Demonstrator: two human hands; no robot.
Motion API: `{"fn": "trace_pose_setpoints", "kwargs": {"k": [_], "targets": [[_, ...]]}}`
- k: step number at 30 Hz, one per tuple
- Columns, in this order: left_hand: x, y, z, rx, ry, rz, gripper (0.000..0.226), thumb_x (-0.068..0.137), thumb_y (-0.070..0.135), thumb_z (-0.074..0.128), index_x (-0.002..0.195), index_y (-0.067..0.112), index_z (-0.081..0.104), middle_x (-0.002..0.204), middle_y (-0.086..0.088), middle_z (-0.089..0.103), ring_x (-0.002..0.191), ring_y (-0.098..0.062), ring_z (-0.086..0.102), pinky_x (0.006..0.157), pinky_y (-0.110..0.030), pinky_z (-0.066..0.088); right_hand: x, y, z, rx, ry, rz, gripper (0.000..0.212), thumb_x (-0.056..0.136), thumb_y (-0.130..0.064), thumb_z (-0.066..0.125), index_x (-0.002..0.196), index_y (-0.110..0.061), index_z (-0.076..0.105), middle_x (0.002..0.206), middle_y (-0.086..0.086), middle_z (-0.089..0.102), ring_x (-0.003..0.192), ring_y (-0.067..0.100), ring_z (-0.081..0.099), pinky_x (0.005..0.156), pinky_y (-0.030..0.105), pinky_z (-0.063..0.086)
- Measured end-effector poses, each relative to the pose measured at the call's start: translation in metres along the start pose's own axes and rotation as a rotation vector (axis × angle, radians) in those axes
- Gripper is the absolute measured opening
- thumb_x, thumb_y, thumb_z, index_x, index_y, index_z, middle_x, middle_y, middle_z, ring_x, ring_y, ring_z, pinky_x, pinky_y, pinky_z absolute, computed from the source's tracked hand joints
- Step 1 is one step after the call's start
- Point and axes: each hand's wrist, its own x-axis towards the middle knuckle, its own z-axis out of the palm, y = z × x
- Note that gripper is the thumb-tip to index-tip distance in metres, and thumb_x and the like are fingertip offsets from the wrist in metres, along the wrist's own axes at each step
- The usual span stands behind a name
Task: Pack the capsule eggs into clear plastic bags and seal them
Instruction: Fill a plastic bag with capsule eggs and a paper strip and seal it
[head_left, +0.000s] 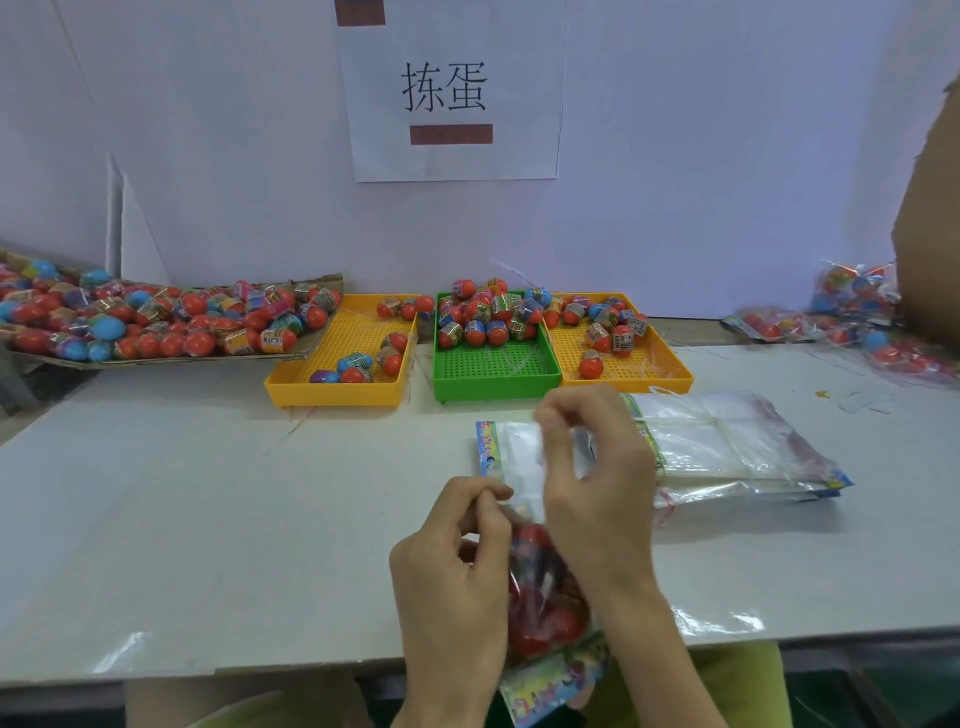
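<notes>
**Closing up a bag of eggs**

A person holds a clear bag (545, 587) over the near edge of the white table (208, 519). The bag has red capsule eggs (540, 618) inside. They sit low in the bag, close to the person's body. The bag is long, and it runs from the person's lap up and away toward the trays. Its open top, with a bright printed strip (487, 448), points away from the person.

The left hand (457, 566) pinches the bag's left edge with thumb and finger, just above the eggs. The right hand (597, 467) is higher up and farther away. Its fingers are curled on the bag's upper part, so it is the hand nearer the open top. I think the next job is to fold or press that top shut, and the right hand is in the best spot for it.

A pile of empty bags (727, 447) lies just to the right. Behind are a yellow tray (337, 384), a green tray (493, 374) and another yellow tray (670, 374), each with loose eggs.
</notes>
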Motion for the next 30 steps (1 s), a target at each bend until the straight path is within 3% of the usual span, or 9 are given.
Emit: {"fn": "trace_pose_setpoints", "kwargs": {"k": [4,10,12,16,19,22,24,26,30], "targets": [[0.002,0.002,-0.001,-0.087,0.054,-0.088,0.021,0.103,0.037,0.051,0.090,0.039,0.067,0.073,0.017,0.073,0.073,-0.002,0.071,0.056,-0.014,0.054,0.014,0.008,-0.023,0.224,0.035,0.145,0.005,0.093,-0.010,0.068,0.089,-0.013,0.068,0.087,0.003,0.067,0.085,0.017,0.063,0.079,0.022,0.048],[0.008,-0.004,-0.008,-0.136,0.175,-0.205,0.033,0.107,0.019,0.046,0.089,0.037,0.067,0.074,0.008,0.074,0.072,-0.008,0.071,0.057,-0.023,0.057,0.022,0.013,-0.035,0.446,0.084,0.312,0.007,0.090,-0.014,0.070,0.085,-0.018,0.072,0.077,-0.010,0.069,0.076,0.005,0.061,0.072,0.015,0.049],[0.009,-0.005,-0.008,-0.179,0.244,-0.231,0.029,0.104,0.024,0.047,0.090,0.038,0.068,0.074,0.004,0.074,0.071,-0.012,0.071,0.058,-0.031,0.056,0.025,0.018,-0.042,0.383,0.088,0.326,0.010,0.091,-0.013,0.070,0.085,-0.020,0.073,0.078,-0.010,0.070,0.077,0.006,0.062,0.073,0.015,0.049],[0.009,-0.005,-0.006,-0.231,0.432,-0.262,0.025,0.098,0.034,0.046,0.087,0.036,0.068,0.074,0.003,0.074,0.072,-0.012,0.071,0.064,-0.039,0.057,0.026,0.032,-0.050,0.025,0.110,0.271,0.016,0.091,-0.013,0.073,0.080,-0.025,0.071,0.080,-0.009,0.070,0.077,0.007,0.062,0.077,0.013,0.046],[0.009,-0.004,-0.008,-0.284,0.556,-0.267,0.024,0.097,0.035,0.045,0.088,0.033,0.068,0.074,0.007,0.074,0.072,-0.009,0.070,0.061,-0.027,0.057,0.025,0.037,-0.052,-0.092,0.154,0.268,0.021,0.090,-0.012,0.072,0.077,-0.028,0.069,0.081,-0.011,0.070,0.074,0.003,0.059,0.071,0.005,0.039],[0.013,-0.006,-0.010,-0.358,0.642,-0.324,0.029,0.102,0.024,0.045,0.087,0.031,0.068,0.074,0.012,0.073,0.070,-0.006,0.069,0.056,-0.017,0.054,0.026,0.040,-0.056,-0.104,0.100,0.295,0.019,0.089,-0.014,0.073,0.079,-0.030,0.074,0.087,-0.016,0.072,0.079,0.002,0.061,0.072,0.015,0.043],[0.016,-0.007,-0.010,-0.390,0.647,-0.356,0.032,0.105,0.019,0.045,0.085,0.029,0.069,0.071,0.012,0.072,0.069,-0.005,0.068,0.054,-0.014,0.052,0.028,0.040,-0.058,-0.092,-0.021,0.320,0.021,0.093,-0.011,0.069,0.087,-0.029,0.078,0.095,-0.022,0.072,0.092,-0.004,0.063,0.079,0.020,0.047],[0.016,-0.007,-0.009,-0.391,0.638,-0.358,0.033,0.106,0.016,0.044,0.086,0.027,0.068,0.069,0.014,0.071,0.066,-0.003,0.066,0.053,-0.014,0.051,0.027,0.039,-0.059,-0.106,-0.132,0.344,0.031,0.097,-0.007,0.061,0.098,-0.032,0.078,0.106,-0.024,0.070,0.104,-0.006,0.061,0.086,0.015,0.045],[0.015,-0.006,-0.009,-0.401,0.622,-0.350,0.033,0.106,0.015,0.044,0.087,0.026,0.068,0.069,0.012,0.071,0.067,-0.004,0.068,0.052,-0.014,0.052,0.026,0.040,-0.060,-0.161,-0.182,0.335,0.043,0.095,-0.001,0.059,0.117,-0.035,0.073,0.113,-0.020,0.067,0.094,0.005,0.060,0.074,0.023,0.048]]}}
